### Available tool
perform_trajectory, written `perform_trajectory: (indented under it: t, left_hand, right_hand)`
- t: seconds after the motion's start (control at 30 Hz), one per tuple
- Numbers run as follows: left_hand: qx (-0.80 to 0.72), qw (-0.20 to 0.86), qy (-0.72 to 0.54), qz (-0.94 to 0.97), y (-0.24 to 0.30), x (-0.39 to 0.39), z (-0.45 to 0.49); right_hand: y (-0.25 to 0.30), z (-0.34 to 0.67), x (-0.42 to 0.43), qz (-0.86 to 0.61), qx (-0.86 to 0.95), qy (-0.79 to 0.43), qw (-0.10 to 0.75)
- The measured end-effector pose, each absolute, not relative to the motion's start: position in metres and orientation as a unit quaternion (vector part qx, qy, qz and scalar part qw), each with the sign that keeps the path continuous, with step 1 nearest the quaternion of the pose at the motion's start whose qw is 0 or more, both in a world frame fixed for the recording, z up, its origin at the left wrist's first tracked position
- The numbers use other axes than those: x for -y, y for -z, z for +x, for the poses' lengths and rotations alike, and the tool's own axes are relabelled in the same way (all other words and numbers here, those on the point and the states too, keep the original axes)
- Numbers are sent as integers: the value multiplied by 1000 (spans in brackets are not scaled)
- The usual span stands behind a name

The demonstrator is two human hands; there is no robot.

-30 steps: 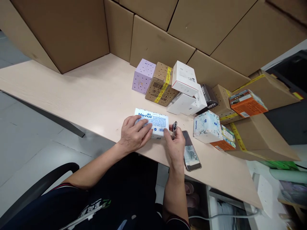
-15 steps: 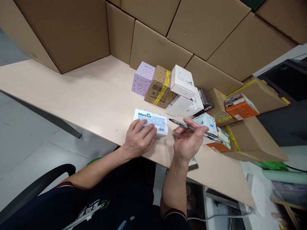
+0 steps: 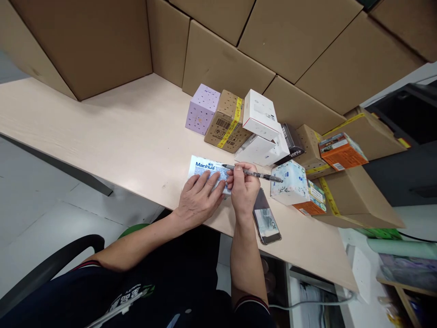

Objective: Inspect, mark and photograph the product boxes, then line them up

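A white tissue-like pack [image 3: 202,171] with blue "Manhua" print and a barcode side lies at the table's front edge. My left hand [image 3: 201,198] rests over its lower part with fingers stretched out flat, hiding much of the small print. In my right hand [image 3: 244,187] a pen [image 3: 262,175] is pinched between thumb and fingers. The pen's dark tip is at the pack's upper right, over the printed face; whether it touches cannot be made out. My right fingers are close beside the left fingertips at the pack's right end.
Right of my hand lies a phone [image 3: 268,223] with a banknote under its clear case. Behind stand a lilac box [image 3: 202,109], a taped brown carton [image 3: 227,123], white boxes [image 3: 261,114], a patterned pack [image 3: 289,182] and an orange box [image 3: 341,150]. Large cartons [image 3: 225,54] wall the back.
My right hand has moved left with the pen, bringing the tip over the pack. The phone is now uncovered. My left hand has stayed on the pack.
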State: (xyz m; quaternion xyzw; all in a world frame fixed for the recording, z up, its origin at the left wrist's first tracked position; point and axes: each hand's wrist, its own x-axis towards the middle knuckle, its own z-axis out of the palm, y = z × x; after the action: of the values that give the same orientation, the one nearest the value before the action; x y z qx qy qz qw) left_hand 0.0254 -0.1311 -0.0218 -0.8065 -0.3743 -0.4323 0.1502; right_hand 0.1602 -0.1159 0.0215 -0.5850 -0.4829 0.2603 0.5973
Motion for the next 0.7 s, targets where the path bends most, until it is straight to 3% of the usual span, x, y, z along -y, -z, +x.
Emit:
perform_trajectory:
  t: [0.2,0.7]
  left_hand:
    - [390,192,409,-802,18,130,27]
    - [394,173,409,-805,19,130,27]
  right_hand:
    - [-11,165,116,-586,523,-210,582]
    - [-13,163,113,-603,569,-153,538]
